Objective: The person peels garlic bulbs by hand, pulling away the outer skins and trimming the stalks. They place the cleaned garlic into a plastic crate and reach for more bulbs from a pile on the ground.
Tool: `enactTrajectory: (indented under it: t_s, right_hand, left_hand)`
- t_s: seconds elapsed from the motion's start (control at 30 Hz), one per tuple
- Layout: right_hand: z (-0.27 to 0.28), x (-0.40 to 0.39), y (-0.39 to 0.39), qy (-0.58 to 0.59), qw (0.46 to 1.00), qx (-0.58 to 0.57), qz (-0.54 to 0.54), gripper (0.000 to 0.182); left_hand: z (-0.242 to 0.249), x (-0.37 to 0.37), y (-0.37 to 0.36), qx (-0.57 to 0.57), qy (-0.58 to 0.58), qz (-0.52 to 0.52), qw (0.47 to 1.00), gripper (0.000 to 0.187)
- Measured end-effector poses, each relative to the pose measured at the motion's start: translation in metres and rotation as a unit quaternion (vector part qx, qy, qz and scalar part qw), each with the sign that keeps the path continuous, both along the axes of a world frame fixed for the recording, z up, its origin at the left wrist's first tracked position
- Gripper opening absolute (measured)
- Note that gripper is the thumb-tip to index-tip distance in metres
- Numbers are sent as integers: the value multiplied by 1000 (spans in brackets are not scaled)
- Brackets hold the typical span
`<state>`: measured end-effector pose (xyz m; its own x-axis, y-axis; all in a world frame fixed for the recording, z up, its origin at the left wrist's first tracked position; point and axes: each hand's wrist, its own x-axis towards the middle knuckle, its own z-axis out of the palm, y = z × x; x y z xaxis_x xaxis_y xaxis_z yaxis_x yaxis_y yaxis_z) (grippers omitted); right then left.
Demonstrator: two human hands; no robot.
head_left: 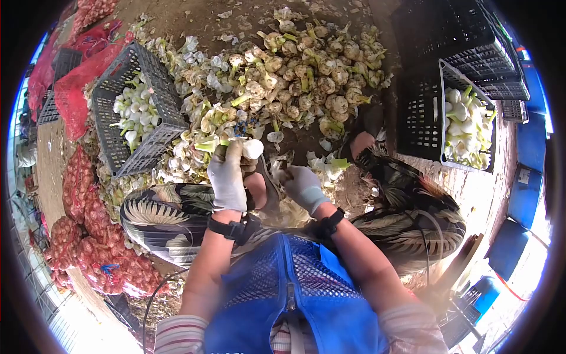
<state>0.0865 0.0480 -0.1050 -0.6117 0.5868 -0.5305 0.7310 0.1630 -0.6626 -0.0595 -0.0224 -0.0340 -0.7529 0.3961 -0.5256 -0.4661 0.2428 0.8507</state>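
Note:
My left hand (226,177), in a pale glove with soiled fingers, is closed around a garlic bulb (253,149). The bulb is white and smooth, and a cut green stem (207,145) sticks out on the left of the fingers. To its right, my gloved right hand (304,185) is apart from the bulb with its fingers curled together. Whatever those dark fingertips may hold cannot be made out. Beyond both hands lies a heap of unpeeled garlic (318,71) with short stems and dirty skins. Loose garlic skins (203,71) cover the ground around it.
A black crate (159,138) of white garlic bulbs stands at the left. Another crate (420,118) with cleaned garlic stands at the right, near stacked dark crates (489,53). Filled red mesh sacks (112,259) lie at the lower left. My bent legs flank the work area.

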Motion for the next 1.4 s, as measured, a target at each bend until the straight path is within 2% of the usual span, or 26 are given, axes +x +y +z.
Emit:
enactTrajectory:
  t_s: [0.07, 0.13, 0.2, 0.27, 0.33, 0.4, 0.47, 0.5, 0.53, 0.57, 0.6, 0.67, 0.77, 0.87, 0.93, 1.0, 1.07, 1.1, 1.13, 1.17, 1.2, 1.23, 1.27, 1.3, 1.33, 1.4]
  right_hand:
    - [-8, 1, 0, 121, 989, 71, -54, 14]
    - [-5, -1, 11, 127, 988, 23, -81, 18]
    - [16, -2, 27, 167, 973, -132, -86, 23]
    - [4, 4, 27, 140, 982, -109, -59, 26]
    - [-10, 8, 26, -48, 998, -44, -16, 26]
    - [-44, 18, 26, -8, 1000, 1, 6, 31]
    - [-52, 4, 37, 105, 987, 117, -26, 37]
    - [-50, -4, 45, 64, 990, 123, -38, 44]
    - [-45, -15, 55, 63, 990, 123, -39, 44]
    - [-43, -27, 66, 65, 988, 138, 3, 43]
    - [-46, -38, 78, 67, 985, 151, 44, 43]
    - [-69, -66, 94, 71, 978, 184, 65, 46]
    - [-93, -107, 111, 22, 942, 264, 204, 48]
    - [-118, -133, 108, -67, 904, 306, 290, 39]
    - [-122, -143, 113, -112, 903, 263, 321, 35]
    - [-124, -142, 120, -127, 936, 186, 271, 31]
    - [-100, -126, 118, -105, 950, 184, 230, 37]
    - [-93, -118, 113, -59, 995, 17, 81, 38]
    - [-85, -110, 106, -10, 986, -151, -73, 40]
    - [-74, -99, 94, 71, 936, -294, -182, 40]
    - [-62, -88, 81, 151, 847, -425, -283, 40]
    - [-53, -76, 68, 218, 928, -274, -130, 40]
    - [-46, -63, 56, 273, 956, -106, 29, 40]
    - [-44, -65, 36, 341, 875, -303, -162, 35]
    - [-34, -65, 38, 346, 876, -296, -157, 35]
    - [-12, -64, 49, 162, 902, -306, -260, 29]
  left_hand:
    - [0, -10, -1, 73, -102, 19, 992, 26]
    - [-10, -13, -10, 101, -126, 11, 987, 27]
    - [-8, -23, -13, 131, -149, -2, 980, 29]
    - [13, -45, -14, 70, -16, 6, 997, 32]
    - [40, -89, -31, 14, 213, 38, 976, 36]
    - [83, -115, -18, -192, 424, 140, 874, 39]
    - [85, -140, -39, -143, 450, 161, 867, 40]
    - [84, -141, -46, -154, 445, 107, 876, 36]
    - [87, -121, -23, -57, 350, 155, 922, 21]
    - [60, -123, -33, 36, 275, 105, 955, 19]
    - [39, -121, -35, 47, 241, 13, 969, 19]
    - [23, -92, -18, 5, 157, -57, 986, 18]
    - [12, -67, 0, -47, -15, -121, 991, 23]
    - [-19, -60, 9, -34, -104, -103, 989, 23]
    - [-43, -60, 8, -44, -131, -105, 985, 25]
    - [-65, -57, 5, -36, -130, -95, 986, 28]
    - [-76, -56, 5, -86, -68, -164, 980, 31]
    - [-74, -49, 8, -43, 29, -206, 977, 40]
    - [-108, -42, -7, -85, 136, -264, 951, 53]
    - [-95, -39, 0, -106, 232, -295, 921, 57]
    - [-82, -36, 8, -127, 327, -322, 879, 61]
    - [-80, -32, 11, -122, 330, -318, 880, 61]
    - [-77, -29, 12, -132, 320, -306, 887, 62]
    - [-74, -27, 12, -141, 311, -294, 893, 63]
    - [-70, -29, 10, -135, 318, -290, 892, 63]
    - [-63, -33, 3, -49, 342, -280, 895, 56]
